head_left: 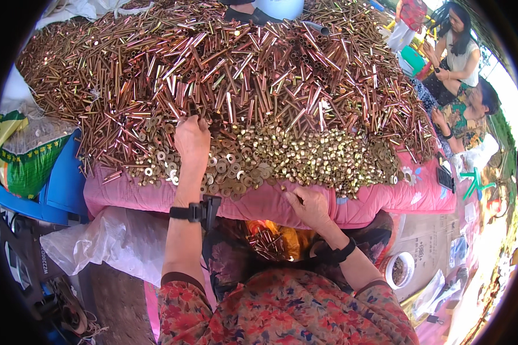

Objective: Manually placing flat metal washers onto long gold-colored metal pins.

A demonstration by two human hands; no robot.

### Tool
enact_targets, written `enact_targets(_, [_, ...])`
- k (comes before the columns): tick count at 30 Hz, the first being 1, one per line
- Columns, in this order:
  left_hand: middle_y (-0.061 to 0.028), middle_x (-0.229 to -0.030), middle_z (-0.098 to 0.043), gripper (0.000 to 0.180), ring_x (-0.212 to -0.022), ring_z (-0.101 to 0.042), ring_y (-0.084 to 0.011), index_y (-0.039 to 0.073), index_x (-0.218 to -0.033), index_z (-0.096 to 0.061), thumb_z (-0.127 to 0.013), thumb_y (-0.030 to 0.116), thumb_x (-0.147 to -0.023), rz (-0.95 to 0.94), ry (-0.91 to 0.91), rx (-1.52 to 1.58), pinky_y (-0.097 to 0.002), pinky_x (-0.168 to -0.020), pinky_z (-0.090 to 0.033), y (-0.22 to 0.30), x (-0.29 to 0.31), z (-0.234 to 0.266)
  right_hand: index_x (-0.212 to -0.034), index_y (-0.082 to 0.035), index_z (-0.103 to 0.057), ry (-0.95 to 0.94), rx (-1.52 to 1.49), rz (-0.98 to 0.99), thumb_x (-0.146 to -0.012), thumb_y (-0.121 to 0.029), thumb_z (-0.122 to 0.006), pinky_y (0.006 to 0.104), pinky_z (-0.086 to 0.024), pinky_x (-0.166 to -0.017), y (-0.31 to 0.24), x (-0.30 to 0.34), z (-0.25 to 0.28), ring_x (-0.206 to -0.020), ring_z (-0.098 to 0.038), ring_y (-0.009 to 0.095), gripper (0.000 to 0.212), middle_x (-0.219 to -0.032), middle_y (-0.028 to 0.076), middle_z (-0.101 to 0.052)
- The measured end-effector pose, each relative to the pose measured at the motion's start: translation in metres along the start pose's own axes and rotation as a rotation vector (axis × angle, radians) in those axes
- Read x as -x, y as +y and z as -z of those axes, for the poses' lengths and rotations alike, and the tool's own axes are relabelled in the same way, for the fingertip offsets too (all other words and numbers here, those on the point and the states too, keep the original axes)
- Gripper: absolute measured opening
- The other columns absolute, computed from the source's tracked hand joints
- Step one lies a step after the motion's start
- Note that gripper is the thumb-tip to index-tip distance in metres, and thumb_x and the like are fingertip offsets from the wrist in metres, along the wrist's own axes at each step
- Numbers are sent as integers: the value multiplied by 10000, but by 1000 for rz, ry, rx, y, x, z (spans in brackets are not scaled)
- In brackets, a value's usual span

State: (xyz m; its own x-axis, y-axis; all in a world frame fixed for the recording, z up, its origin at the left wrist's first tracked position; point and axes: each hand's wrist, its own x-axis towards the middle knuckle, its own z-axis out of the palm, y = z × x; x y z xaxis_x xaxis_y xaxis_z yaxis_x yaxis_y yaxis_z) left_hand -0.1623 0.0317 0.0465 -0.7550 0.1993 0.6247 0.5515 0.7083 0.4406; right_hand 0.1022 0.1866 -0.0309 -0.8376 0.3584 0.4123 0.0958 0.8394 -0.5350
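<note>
My left hand (192, 141) reaches to the line where a heap of copper-coloured metal tubes (236, 75) meets a patch of flat washers (221, 172). Its fingers are curled together, and what they grip, if anything, is hidden. My right hand (311, 208) is over the near edge of the pink quilted cloth (368, 208), just below the small brass-coloured nuts (311, 158). Thumb and fingers are pressed together there; anything between them is too small to make out. Between my legs, an orange-yellow bag (293, 238) has several tubes in it.
A blue container (63, 178) with a green sack (34, 164) stands at the left, above a clear plastic sheet (115, 241). A white bucket (399, 270) stands at the lower right. Two people (457, 63) sit beyond the heap's right side. A dark phone (445, 178) lies at the cloth's right edge.
</note>
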Motion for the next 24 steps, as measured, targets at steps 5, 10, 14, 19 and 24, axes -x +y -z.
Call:
enact_targets(5, [-196,-872,-622,219,-816,-622,-375,-20,-801,-625,-677,190,-768,108,-273,-196,-439,-698,-513,7,-23,-18,-705,-92,-595,51,-24,0,-827,-296,-644,370,-408,-444,-2,-2,-1,-495,-559,271,243,-561,99,-555])
enact_targets(10, [-206,-867,-635,240,-832,-631,-348,-5,-816,-636,-713,203,-724,170,-355,-213,-417,-719,-517,7,-36,-23,-697,-92,-588,77,-18,-21,-823,-290,-647,369,-405,-434,-6,-3,1,-485,-555,271,242,-549,92,-547])
enact_targets(14, [-201,-850,-644,314,-819,-632,-348,-18,-809,-635,-744,222,-638,275,-505,-144,-407,-715,-517,-3,-46,-26,-691,-91,-575,97,-21,-9,-827,-286,-639,374,-402,-431,-6,-3,-1,-480,-551,275,247,-538,94,-539])
enact_targets(19, [-181,-711,-642,335,-749,-649,-316,-53,-697,-607,-744,239,-610,347,-567,-83,-387,-693,-511,-10,-51,-23,-694,-90,-571,67,-15,-39,-828,-287,-637,375,-399,-429,-6,-2,0,-481,-551,280,247,-540,96,-543])
enact_targets(24, [-92,-574,-572,241,-485,-533,-175,-28,-624,-577,-712,170,-654,551,-546,464,-301,-445,-395,-4,-29,-1,-697,-90,-573,66,-7,-35,-822,-280,-642,377,-399,-429,-6,-2,-2,-479,-550,283,237,-537,98,-546])
